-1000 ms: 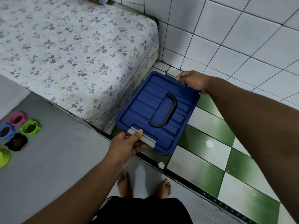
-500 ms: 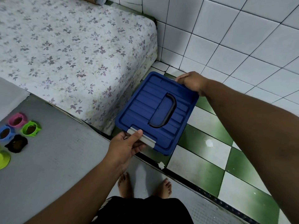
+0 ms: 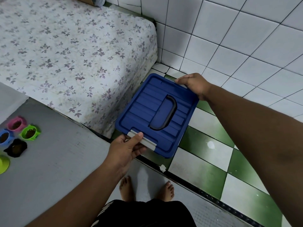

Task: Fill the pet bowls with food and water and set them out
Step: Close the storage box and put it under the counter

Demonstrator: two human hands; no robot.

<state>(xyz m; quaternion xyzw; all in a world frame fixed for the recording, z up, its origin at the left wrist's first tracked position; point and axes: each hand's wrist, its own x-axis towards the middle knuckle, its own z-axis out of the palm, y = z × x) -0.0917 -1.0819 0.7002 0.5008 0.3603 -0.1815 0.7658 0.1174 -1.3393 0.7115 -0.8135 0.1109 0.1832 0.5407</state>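
Observation:
A blue lidded storage box (image 3: 147, 112) with a dark handle set into its lid is held between both hands, above the floor beside the mattress. My left hand (image 3: 126, 148) grips the grey clip on its near edge. My right hand (image 3: 193, 84) grips the grey clip on its far edge. At the far left, on a grey mat (image 3: 57, 161), stand small pet bowls with brown food in them: a pink bowl (image 3: 16, 123), a green bowl (image 3: 30, 132), a blue bowl (image 3: 5, 137) and a black bowl (image 3: 16, 148). A lime bowl (image 3: 3, 163) is cut off by the frame's edge.
A mattress (image 3: 65, 54) with a flowered sheet fills the upper left. White tiled walls (image 3: 229, 38) form a corner behind the box. Green and white floor tiles (image 3: 205, 154) lie to the right. My bare feet (image 3: 146, 189) stand on the mat's edge.
The box and both hands have hardly moved; the view has shifted slightly, and the grip on both clips is the same.

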